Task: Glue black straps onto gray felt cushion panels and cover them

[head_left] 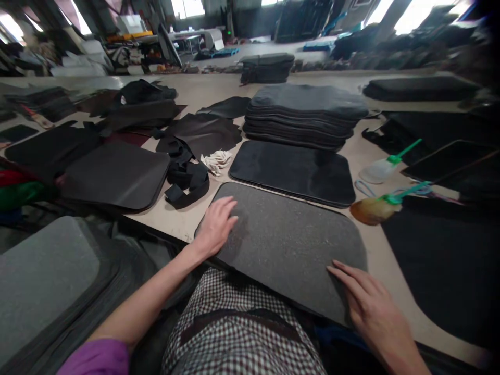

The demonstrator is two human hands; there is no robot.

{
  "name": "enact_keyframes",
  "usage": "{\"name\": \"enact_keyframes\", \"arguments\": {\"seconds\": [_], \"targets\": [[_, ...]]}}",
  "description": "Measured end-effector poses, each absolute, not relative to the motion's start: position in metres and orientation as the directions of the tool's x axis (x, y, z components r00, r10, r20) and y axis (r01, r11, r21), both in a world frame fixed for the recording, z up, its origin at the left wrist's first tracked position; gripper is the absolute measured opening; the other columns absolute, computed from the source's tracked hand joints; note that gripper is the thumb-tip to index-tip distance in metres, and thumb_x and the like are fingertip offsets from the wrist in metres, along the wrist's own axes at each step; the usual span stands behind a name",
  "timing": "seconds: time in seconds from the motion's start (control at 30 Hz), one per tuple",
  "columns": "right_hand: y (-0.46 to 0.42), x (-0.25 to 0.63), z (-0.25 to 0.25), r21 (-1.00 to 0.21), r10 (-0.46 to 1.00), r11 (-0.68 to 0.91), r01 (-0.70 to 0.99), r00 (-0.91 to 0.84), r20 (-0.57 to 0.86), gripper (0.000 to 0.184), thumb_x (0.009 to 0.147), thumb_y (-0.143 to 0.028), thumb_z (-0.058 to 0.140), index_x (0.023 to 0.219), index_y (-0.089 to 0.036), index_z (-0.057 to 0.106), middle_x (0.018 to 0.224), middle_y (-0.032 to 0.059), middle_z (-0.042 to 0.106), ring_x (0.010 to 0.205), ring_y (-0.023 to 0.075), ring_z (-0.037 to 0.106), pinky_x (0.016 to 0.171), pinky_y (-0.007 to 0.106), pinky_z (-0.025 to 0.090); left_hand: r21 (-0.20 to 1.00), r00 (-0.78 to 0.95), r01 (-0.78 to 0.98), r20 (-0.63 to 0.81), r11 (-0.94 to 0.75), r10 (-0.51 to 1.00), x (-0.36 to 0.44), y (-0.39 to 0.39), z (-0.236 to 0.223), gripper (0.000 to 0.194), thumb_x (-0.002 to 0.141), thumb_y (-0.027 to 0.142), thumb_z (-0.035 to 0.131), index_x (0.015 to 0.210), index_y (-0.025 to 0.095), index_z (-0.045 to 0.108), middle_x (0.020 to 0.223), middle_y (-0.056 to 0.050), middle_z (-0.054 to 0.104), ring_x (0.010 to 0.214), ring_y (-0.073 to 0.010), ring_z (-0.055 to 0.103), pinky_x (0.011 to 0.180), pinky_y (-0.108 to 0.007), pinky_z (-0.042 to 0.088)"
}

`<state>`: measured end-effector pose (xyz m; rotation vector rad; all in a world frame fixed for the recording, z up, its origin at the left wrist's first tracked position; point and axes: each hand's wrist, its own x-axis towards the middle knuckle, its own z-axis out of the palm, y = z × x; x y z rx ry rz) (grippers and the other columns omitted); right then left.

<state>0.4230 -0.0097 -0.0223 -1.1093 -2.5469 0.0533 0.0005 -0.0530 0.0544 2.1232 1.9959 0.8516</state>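
Note:
A dark grey panel (289,239) with rounded corners lies flat at the table's front edge, right before me. On its left end rests my left hand (216,224), fingers together but stretched out. My right hand (371,297) lies over the panel's right end, fingers extended across the surface. Just behind it is a smooth black panel (292,169), and behind that a thick stack of black panels (304,114). Neither hand's grip reaches round anything that I can make out.
Two squeeze bottles with green nozzles, one whitish (378,169) and one amber (375,208), lie at the right. Black straps (187,177) and a white cloth bundle (216,161) sit left of the panels. Grey sheets (50,276) are piled below at the left.

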Motion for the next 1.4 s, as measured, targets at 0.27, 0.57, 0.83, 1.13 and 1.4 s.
{"name": "enact_keyframes", "arguments": {"seconds": [0.27, 0.57, 0.83, 1.13, 1.4], "targets": [[-0.008, 0.425, -0.021, -0.16, 0.711, 0.696, 0.7, -0.639, 0.294, 0.049, 0.091, -0.015, 0.042, 0.135, -0.026, 0.06, 0.14, 0.0045, 0.063, 0.121, 0.0272, 0.062, 0.104, 0.047, 0.05, 0.302, 0.492, 0.806, 0.135, -0.509, 0.86, 0.121, -0.017, 0.041, 0.089, 0.096, 0.076, 0.028, 0.16, 0.015, 0.029, 0.17, -0.012, 0.025, 0.158, -0.0233, 0.017, 0.128, -0.045, 0.018], [-0.01, 0.423, -0.022, -0.161, 0.726, 0.678, 0.717, -0.617, 0.303, 0.046, 0.094, -0.017, 0.043, 0.135, -0.028, 0.06, 0.141, 0.0035, 0.062, 0.121, 0.0267, 0.062, 0.101, 0.046, 0.052, 0.166, 0.282, 0.942, 0.078, -0.292, 0.956, 0.033, 0.01, 0.023, 0.085, 0.097, 0.076, 0.028, 0.16, 0.02, 0.032, 0.17, -0.013, 0.024, 0.158, -0.0265, 0.021, 0.127, -0.05, 0.016], [-0.012, 0.42, -0.021, -0.169, 0.742, 0.657, 0.734, -0.591, 0.316, 0.042, 0.097, -0.021, 0.041, 0.133, -0.028, 0.061, 0.139, 0.0039, 0.064, 0.121, 0.0272, 0.062, 0.103, 0.047, 0.051, 0.167, -0.029, 0.986, 0.124, 0.008, 0.992, -0.03, 0.0, 0.031, 0.08, 0.1, 0.065, 0.039, 0.157, 0.009, 0.037, 0.166, -0.021, 0.028, 0.156, -0.0327, 0.024, 0.125, -0.055, 0.017], [-0.011, 0.42, -0.019, -0.167, 0.731, 0.67, 0.723, -0.604, 0.317, 0.039, 0.1, -0.028, 0.04, 0.133, -0.026, 0.061, 0.137, 0.0055, 0.064, 0.117, 0.0279, 0.064, 0.103, 0.049, 0.051, 0.249, 0.352, 0.896, 0.103, -0.367, 0.93, 0.077, -0.066, 0.039, 0.092, 0.095, 0.079, 0.022, 0.16, 0.014, 0.031, 0.169, -0.012, 0.025, 0.158, -0.0237, 0.021, 0.128, -0.043, 0.017], [-0.007, 0.423, -0.027, -0.189, 0.729, 0.675, 0.714, -0.604, 0.322, 0.039, 0.099, -0.029, 0.041, 0.132, -0.026, 0.062, 0.137, 0.0062, 0.064, 0.117, 0.0284, 0.064, 0.101, 0.05, 0.051, 0.107, 0.047, 0.993, 0.087, -0.056, 0.995, -0.022, -0.11, 0.024, 0.079, 0.1, 0.066, 0.038, 0.161, 0.016, 0.03, 0.169, -0.015, 0.025, 0.157, -0.027, 0.023, 0.125, -0.047, 0.023]]}}
